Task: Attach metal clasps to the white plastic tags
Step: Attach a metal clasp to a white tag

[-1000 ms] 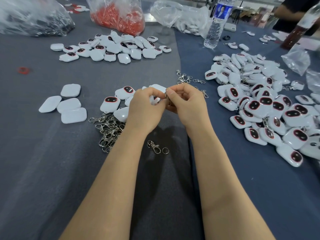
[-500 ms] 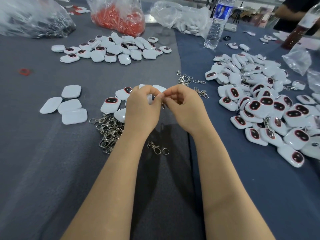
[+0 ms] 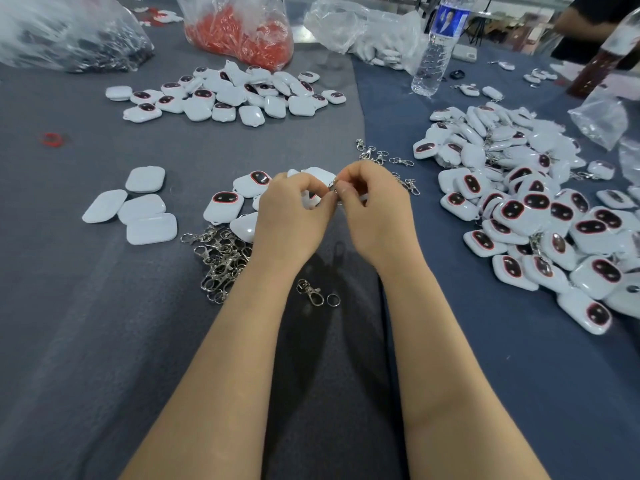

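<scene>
My left hand [image 3: 291,216] and my right hand [image 3: 377,209] meet fingertip to fingertip above the middle of the table. My left hand holds a white plastic tag [image 3: 310,199], mostly hidden by its fingers. My right hand pinches a small metal clasp [image 3: 333,188] at the tag's edge. A heap of loose clasps [image 3: 221,261] lies by my left wrist. One clasp with a split ring [image 3: 313,292] lies between my forearms. Several loose tags [image 3: 221,206] lie just left of my hands.
A large pile of tags with clasps [image 3: 540,209] fills the right side. Another tag group [image 3: 235,95] lies at the back, and three plain white tags [image 3: 138,209] lie at the left. Plastic bags [image 3: 239,29], a water bottle [image 3: 436,46] and a person's arm [image 3: 585,22] sit along the far edge.
Both hands stayed together at the same spot. The fingers shifted slightly as they worked the clasp against the tag.
</scene>
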